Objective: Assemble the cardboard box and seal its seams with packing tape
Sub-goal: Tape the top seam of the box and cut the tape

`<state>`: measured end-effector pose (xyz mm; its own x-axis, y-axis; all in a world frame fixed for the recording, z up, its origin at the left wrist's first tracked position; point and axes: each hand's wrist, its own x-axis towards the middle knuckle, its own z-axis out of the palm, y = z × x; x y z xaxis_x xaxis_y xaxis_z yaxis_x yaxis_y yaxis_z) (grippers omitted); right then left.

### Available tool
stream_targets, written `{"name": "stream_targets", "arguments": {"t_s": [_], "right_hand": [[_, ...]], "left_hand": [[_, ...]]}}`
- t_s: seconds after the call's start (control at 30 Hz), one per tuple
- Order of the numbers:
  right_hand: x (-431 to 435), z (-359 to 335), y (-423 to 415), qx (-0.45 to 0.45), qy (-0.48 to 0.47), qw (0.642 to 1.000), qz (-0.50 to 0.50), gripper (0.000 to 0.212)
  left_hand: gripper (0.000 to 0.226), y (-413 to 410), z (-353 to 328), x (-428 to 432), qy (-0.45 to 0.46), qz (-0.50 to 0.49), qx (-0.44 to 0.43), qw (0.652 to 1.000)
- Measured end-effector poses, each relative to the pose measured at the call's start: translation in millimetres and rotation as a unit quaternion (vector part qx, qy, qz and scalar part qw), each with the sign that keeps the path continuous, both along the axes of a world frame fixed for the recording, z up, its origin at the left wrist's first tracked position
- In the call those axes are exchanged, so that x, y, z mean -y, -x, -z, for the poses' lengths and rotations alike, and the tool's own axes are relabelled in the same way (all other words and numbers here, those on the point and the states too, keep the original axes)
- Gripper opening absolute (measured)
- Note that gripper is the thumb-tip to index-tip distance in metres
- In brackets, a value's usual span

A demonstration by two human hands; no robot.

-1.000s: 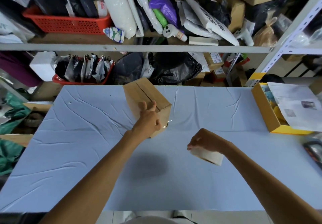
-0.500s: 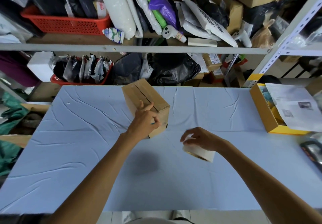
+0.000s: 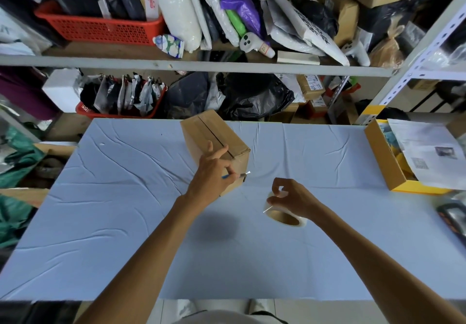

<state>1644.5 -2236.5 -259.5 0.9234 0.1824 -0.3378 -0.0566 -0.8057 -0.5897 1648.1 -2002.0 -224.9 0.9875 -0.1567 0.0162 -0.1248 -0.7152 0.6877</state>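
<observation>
standing across from the broad pale-blue desk [image 3: 126, 222], you see the cardboard box [image 3: 209, 137] tipped up on one edge near the far middle. its closed flaps and centre seam face up toward the person, i'd say so the seam is easy to reach with tape. the left hand [image 3: 211, 179] rests its outer fingers against the box's near corner, which seems to keep it propped. nearer the person and apart from the box, the right hand [image 3: 295, 197] holds the tape roll [image 3: 287, 219] low over the desk, thumb and forefinger pinching at its rim as if to find the loose end. smallest of all, the left thumb and forefinger pinch a thin blue-handled tool [image 3: 240, 174], perhaps a cutter; its tip is too fine to tell.
</observation>
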Motion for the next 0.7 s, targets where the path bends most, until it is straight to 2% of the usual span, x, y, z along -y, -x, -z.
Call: {"name": "stream_targets", "arguments": {"t_s": [0.07, 0.1, 0.17, 0.2, 0.3, 0.43, 0.53, 0.7], "right_hand": [[-0.4, 0.7, 1.1, -0.001, -0.002, 1.000, -0.015, 0.023], [-0.1, -0.8, 1.2, -0.018, -0.017, 0.999, -0.029, 0.031], [-0.6, -1.5, 0.3, -0.056, -0.057, 0.995, -0.062, 0.073], [-2.1, 0.7, 0.5, -0.048, -0.051, 0.996, -0.061, 0.077], [-8.7, 13.2, -1.1, -0.004, -0.024, 1.000, 0.009, 0.061], [-22.7, 29.5, -3.6, -0.055, 0.006, 0.998, -0.017, 0.061], [-35.7, 42.7, 0.8, -0.030, 0.041, 0.999, -0.011, 0.065], [-47.4, 70.1, 28.2, 0.017, 0.039, 0.998, -0.036, 0.076]], "left_hand": [[0.017, 2.5, 0.4, -0.7, -0.002, 0.001, 0.020, 1.000], [0.016, 4.0, 0.9, -0.8, -0.003, 0.002, 0.034, 0.999], [0.015, 7.9, 3.3, -2.3, -0.007, 0.006, 0.069, 0.998], [0.015, 10.8, 5.4, -3.9, -0.007, 0.009, 0.087, 0.996], [0.015, 21.8, 18.6, -10.5, 0.011, 0.009, 0.104, 0.994], [0.016, 29.6, 54.0, -21.0, -0.004, 0.022, -0.009, 1.000], [0.015, 26.5, 82.1, -27.9, -0.020, -0.017, -0.102, 0.994], [0.023, 27.1, 118.3, -38.8, -0.047, -0.068, -0.190, 0.978]]}}
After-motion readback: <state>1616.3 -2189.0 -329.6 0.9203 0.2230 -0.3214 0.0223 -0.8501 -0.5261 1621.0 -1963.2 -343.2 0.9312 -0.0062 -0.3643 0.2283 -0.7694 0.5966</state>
